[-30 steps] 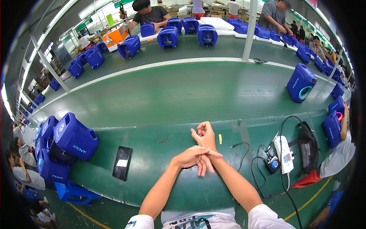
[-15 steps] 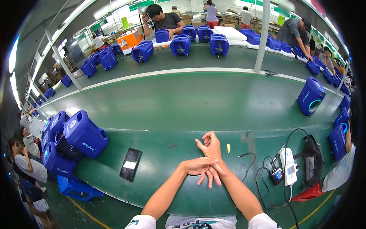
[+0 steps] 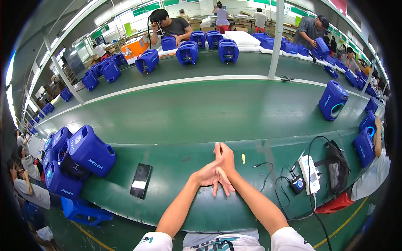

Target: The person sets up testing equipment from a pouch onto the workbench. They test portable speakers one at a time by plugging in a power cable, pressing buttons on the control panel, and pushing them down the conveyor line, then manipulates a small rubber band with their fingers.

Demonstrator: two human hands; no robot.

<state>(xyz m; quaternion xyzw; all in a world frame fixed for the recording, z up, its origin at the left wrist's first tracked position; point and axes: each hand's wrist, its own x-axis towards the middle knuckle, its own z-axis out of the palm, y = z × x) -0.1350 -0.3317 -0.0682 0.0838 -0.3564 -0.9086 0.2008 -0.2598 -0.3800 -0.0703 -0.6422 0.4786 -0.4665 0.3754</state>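
Observation:
Over the near edge of the green worktable (image 3: pixel 167 209), my two hands meet. My left hand (image 3: pixel 208 174) lies across my right hand near the wrist, its fingers stretched out and spread downward. Pointing away from me, my right hand (image 3: pixel 226 159) has extended fingers, partly hidden behind the left. No object shows in either hand. A small yellow strip (image 3: pixel 243 158) lies just right of the right hand, with a black cable end (image 3: pixel 264 165) beyond it. To the left of my hands rests a black phone (image 3: pixel 141 180).
Blue speakers (image 3: pixel 93 152) are stacked at the left, and another blue speaker (image 3: pixel 333 100) stands at the right. A white power strip (image 3: pixel 310 175), a small black device (image 3: pixel 297 184) and a black mesh pouch (image 3: pixel 336 167) lie right. Co-workers handle speakers beyond the conveyor (image 3: pixel 188 102).
My right hand has turned, its fingers now closer together. My left hand has shifted slightly left and up along it. The view has moved a little; a co-worker at far right has lifted a speaker.

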